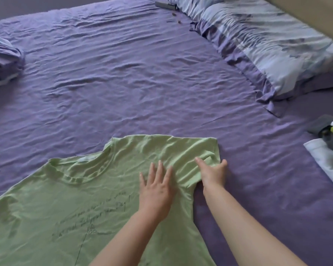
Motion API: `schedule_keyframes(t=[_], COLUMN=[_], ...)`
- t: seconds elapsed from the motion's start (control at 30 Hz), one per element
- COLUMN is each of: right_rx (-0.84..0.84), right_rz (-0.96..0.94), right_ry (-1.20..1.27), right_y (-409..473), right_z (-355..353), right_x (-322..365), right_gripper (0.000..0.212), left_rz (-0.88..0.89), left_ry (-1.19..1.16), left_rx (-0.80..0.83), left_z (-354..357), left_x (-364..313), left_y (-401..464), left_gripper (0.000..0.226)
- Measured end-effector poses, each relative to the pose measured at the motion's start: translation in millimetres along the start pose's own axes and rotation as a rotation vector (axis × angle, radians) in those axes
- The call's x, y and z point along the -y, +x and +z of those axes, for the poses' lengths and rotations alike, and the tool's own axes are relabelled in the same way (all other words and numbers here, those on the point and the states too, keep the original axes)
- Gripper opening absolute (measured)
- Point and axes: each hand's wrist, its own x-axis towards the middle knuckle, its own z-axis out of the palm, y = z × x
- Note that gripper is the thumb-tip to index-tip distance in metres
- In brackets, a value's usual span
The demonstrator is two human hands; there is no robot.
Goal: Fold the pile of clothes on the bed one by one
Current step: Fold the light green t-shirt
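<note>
A light green T-shirt [81, 204] with dark handwriting print lies spread front-up on the purple bed sheet [123, 83], its collar toward the far left and one sleeve reaching toward the middle of the bed. My left hand [157, 187] presses flat on the shirt near the armpit, fingers straight and spread. My right hand [212, 172] rests on the lower edge of that sleeve, fingers extended; whether they hook under the hem is hidden. A small pile of other clothes [329, 143], white, grey and yellow-green, lies at the right edge.
Two pale blue patterned pillows [267, 47] lie along the far right side. A bundled purple and blue cloth [2, 60] sits at the left edge. A dark slim object [164, 5] lies near the top of the bed.
</note>
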Motion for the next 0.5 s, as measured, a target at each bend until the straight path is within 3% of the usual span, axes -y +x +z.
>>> schedule_keyframes(t=[0.1,0.27,0.4,0.5], right_rx=[0.011,0.038,0.132,0.131], right_rz=[0.000,-0.195,-0.361,-0.517], right_ry=[-0.057,-0.268,-0.411,-0.315], right_y=[20,40,46,53], right_z=[4,5,0,-5], right_x=[11,21,14,19], right_gripper=[0.090,0.046,0.015,0.022], left_rz=[-0.033,-0.167,-0.230,-0.327], left_ry=[-0.008,0.012,-0.046,-0.049], left_rx=[-0.049,-0.224,-0.274,-0.406], left_z=[-13,-44,-60,-73], left_x=[10,31,32,33], left_y=[39,106,126,136], left_gripper=[0.058,0.073,0.037,0.022])
